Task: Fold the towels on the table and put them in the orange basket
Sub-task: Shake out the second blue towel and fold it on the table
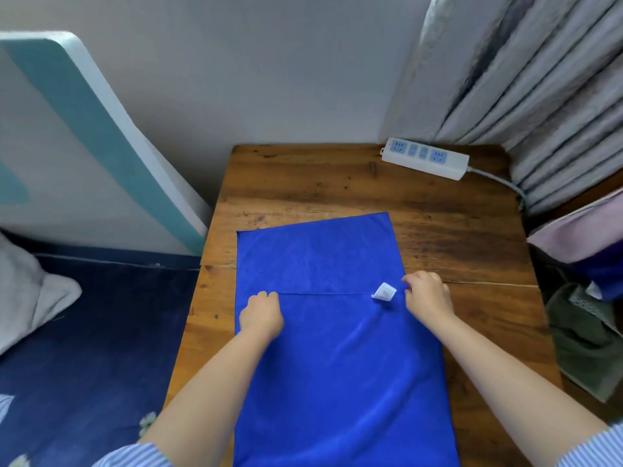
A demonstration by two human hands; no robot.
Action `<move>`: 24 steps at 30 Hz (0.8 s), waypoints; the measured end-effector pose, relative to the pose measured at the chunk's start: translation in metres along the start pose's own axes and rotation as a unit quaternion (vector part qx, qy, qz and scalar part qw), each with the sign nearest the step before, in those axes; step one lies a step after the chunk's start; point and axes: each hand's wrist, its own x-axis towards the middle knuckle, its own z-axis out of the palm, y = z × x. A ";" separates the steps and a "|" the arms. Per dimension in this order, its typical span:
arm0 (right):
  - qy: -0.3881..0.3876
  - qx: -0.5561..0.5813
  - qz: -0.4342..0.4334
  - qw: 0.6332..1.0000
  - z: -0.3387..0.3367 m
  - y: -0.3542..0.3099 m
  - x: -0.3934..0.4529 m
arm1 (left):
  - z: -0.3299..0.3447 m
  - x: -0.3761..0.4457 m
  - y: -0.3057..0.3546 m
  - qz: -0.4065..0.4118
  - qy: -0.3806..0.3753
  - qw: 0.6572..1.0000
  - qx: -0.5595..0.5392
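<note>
A blue towel [337, 358] lies lengthwise on the wooden table [303, 183]. Its near part is folded over, with the folded edge running across the middle. A small white label [384, 292] sticks up at that edge. My left hand [262, 315] grips the left end of the folded edge with curled fingers. My right hand [427, 294] pinches the right end, just beside the label. No orange basket is in view.
A white power strip [425, 158] with its cable lies at the table's far right corner. Grey curtains [539, 96] hang at the right. Cloth and a meshed item [586, 308] sit right of the table. A bed with dark blue bedding [94, 332] is at the left.
</note>
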 end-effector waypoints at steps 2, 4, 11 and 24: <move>-0.020 -0.038 0.000 0.999 0.001 0.003 0.006 | 0.003 0.012 0.000 0.002 0.021 1.000 0.003; -0.031 -0.058 0.005 0.998 0.001 0.007 0.011 | 0.007 0.021 0.000 0.005 0.042 0.999 0.012; -0.097 -0.034 -0.017 0.995 -0.013 0.015 0.018 | 0.006 0.034 -0.013 0.025 0.049 0.998 0.040; -0.238 0.082 -0.107 0.962 -0.128 -0.035 0.020 | -0.085 0.016 -0.062 0.103 -0.103 0.887 -0.439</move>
